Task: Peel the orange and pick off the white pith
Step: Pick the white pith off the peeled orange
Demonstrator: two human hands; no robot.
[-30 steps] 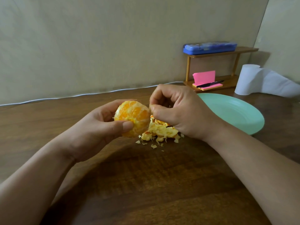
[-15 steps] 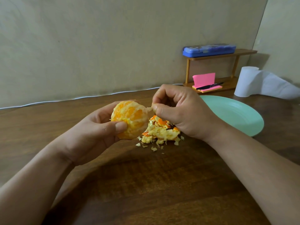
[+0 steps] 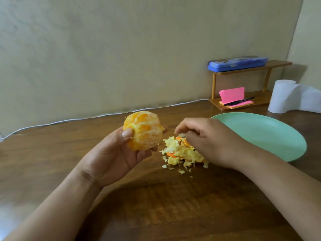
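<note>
The left hand [image 3: 111,159] cups the peeled orange [image 3: 143,130] in its fingers (soft, juicy: hold its sides lightly). The right hand [image 3: 208,141] curls its fingers over the peel scraps [image 3: 180,152]; whether it holds anything is unclear.

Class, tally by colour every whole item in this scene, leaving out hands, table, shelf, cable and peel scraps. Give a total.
Orange: 1, peeled round orange
Blue: 1, long plastic pencil case
Pink: 1, paper sticky-note pad
Black: 1, slim pen
Green: 1, round plate
White: 1, paper roll
Total: 6
</note>
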